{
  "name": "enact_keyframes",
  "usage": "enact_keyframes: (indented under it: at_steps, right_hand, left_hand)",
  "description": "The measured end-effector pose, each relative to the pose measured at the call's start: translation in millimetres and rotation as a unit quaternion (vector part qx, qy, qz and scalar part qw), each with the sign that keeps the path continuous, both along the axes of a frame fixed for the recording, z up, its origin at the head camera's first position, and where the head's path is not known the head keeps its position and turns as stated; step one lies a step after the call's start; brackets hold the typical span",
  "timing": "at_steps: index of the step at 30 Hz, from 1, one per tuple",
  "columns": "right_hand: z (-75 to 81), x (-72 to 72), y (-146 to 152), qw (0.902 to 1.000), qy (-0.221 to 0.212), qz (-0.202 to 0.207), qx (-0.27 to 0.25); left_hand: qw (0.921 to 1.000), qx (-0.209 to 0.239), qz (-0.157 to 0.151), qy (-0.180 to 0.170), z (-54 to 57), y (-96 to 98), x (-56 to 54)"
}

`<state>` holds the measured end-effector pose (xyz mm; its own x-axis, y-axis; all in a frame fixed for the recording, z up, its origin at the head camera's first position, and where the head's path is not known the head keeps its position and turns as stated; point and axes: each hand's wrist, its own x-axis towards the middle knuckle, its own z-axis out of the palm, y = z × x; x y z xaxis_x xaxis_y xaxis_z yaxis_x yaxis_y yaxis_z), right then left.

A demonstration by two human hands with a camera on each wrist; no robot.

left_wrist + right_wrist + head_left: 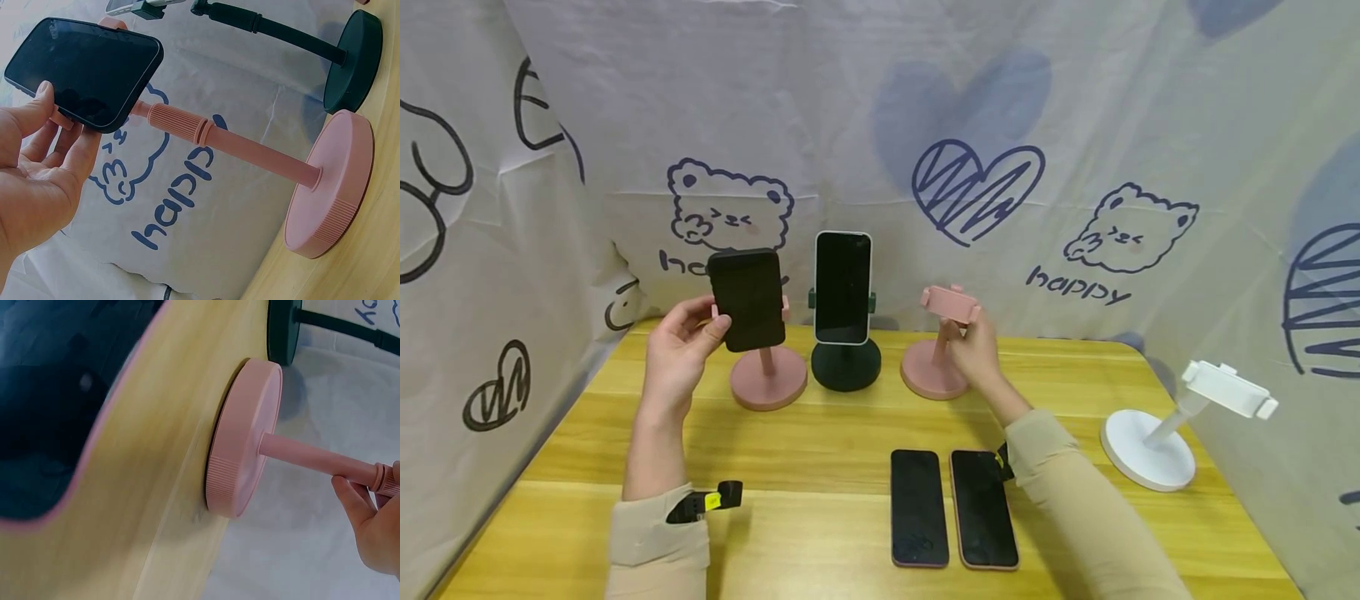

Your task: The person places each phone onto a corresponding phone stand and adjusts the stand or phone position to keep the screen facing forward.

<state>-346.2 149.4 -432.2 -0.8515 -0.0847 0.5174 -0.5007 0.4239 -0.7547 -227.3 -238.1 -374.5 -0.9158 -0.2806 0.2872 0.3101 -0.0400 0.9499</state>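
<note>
On the left, a black smartphone (pixel 747 300) sits in the clamp of a pink phone stand (pixel 769 378). My left hand (pixel 683 342) pinches the phone's left edge by the clamp, thumb in front and fingers behind, as the left wrist view shows. A second pink phone stand (pixel 934 370) has a bare clamp. Just below that clamp, my right hand (pixel 976 350) grips the upper part of its pole (pixel 325 457); in the right wrist view part of the hand (pixel 381 534) is cut off. Between the hands, a green phone stand (pixel 846 367) carries a white-edged smartphone (pixel 843 287).
Two dark smartphones, one on the left (pixel 919 508) and one on the right (pixel 983 510), lie face up on the wooden table (pixel 805 500). A white phone stand (pixel 1148 450) with a bare clamp is at the right. Behind hangs a printed cloth (pixel 865 100).
</note>
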Motion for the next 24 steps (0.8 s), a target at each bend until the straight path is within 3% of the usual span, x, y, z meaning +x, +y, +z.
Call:
enact_keyframes:
  at_steps: [7, 17, 22, 24]
  right_hand:
    - [2.0, 6.8, -12.6, 0.9995, -0.018, 0.022, 0.009]
    - [-2.9, 11.3, -20.3, 0.9976, 0.004, 0.014, 0.067]
    - [-5.4, 11.4, -19.9, 0.9970, 0.011, 0.011, 0.076]
    - [-6.4, 10.6, -20.1, 0.9970, 0.015, 0.016, 0.074]
  left_hand:
    - [1.0000, -0.002, -0.003, 0.000, 0.3, 1.4, -1.2]
    - [0.9999, -0.011, -0.005, -0.001, 1.2, 1.6, 0.2]
    - [0.9991, -0.041, 0.013, -0.001, 0.1, 1.3, 1.1]
    - [0.9987, -0.044, 0.021, 0.014, 0.1, 1.8, 1.6]
